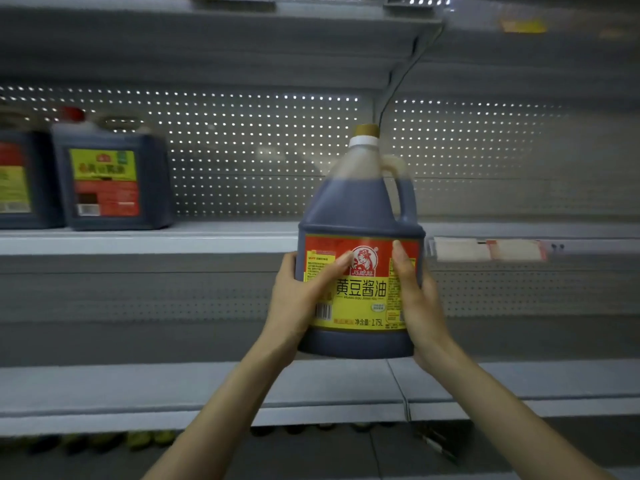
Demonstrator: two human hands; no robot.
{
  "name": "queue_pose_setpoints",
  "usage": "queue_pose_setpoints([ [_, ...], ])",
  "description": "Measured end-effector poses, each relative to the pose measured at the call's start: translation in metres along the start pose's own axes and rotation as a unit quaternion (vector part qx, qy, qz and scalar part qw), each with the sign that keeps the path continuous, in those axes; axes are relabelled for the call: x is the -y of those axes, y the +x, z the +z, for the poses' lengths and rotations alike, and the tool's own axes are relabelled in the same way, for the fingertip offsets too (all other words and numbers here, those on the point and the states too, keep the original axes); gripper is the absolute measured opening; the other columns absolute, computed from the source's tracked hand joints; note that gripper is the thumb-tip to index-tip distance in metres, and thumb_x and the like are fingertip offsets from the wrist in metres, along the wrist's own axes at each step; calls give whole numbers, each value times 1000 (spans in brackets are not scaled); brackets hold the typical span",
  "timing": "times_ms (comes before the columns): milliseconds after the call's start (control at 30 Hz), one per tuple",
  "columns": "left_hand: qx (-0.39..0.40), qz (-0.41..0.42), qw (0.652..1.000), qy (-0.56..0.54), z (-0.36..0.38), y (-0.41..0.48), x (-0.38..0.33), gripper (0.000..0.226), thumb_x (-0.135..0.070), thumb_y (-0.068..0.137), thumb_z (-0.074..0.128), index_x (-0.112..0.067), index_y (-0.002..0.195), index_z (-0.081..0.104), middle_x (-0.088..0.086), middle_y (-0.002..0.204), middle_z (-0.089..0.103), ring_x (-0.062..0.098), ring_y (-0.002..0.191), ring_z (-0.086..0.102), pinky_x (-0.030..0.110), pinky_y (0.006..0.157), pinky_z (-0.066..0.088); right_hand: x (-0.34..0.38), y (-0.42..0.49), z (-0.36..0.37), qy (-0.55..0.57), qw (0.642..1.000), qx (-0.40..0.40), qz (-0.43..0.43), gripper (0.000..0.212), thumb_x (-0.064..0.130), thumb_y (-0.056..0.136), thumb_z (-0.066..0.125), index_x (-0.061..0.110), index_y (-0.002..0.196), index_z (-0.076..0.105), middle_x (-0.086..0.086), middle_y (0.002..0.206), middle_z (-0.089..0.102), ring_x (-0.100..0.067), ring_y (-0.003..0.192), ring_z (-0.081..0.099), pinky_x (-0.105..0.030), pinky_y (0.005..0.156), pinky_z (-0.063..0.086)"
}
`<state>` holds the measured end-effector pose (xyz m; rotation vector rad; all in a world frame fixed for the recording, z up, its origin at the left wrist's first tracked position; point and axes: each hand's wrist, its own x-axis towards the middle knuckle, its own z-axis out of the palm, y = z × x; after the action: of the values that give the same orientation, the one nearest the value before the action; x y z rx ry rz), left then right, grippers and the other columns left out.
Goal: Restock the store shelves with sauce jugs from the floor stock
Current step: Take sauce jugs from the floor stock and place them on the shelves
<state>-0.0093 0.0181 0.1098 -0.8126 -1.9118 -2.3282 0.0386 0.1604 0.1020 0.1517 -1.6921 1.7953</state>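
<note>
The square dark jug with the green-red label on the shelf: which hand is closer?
Left. The left hand is below-right of the square dark jug, gripping the yellow-labelled round jug; the right hand grips that jug's far side.

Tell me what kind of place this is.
Probably a shop aisle: metal shelves with perforated back panels, a shelf-edge price tag, and a sauce jug held by the left hand and right hand, two more jugs shelved.
</note>
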Motion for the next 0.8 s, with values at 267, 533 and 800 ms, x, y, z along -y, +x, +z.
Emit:
queue_pose_setpoints([
  [267,-39,-8,999,14,-94,-5,-14,72,-46,62,83,-15,120,53,2,97,74,17,83,73,27,67,58,-21,-2,95,21,999,41,10,59,59,72,50,23,118,54,-1,101,72,-15,86,72,-29,75,58],
  [533,-80,0,997,0,-128,-2,-11,79,-59,50,64,-16,115,54,3,94,74,16,79,73,24,62,56,-35,1,126,27,997,70,16,55,58,76,45,24,118,52,2,97,73,-11,83,71,-21,67,57],
  [800,-116,8,993,-1,-111,13,-8,72,-63,65,73,-16,117,55,4,97,74,19,85,73,27,67,57,-40,29,116,34,995,93,1,55,68,81,48,27,117,51,3,96,73,-11,84,71,-24,69,54],
])
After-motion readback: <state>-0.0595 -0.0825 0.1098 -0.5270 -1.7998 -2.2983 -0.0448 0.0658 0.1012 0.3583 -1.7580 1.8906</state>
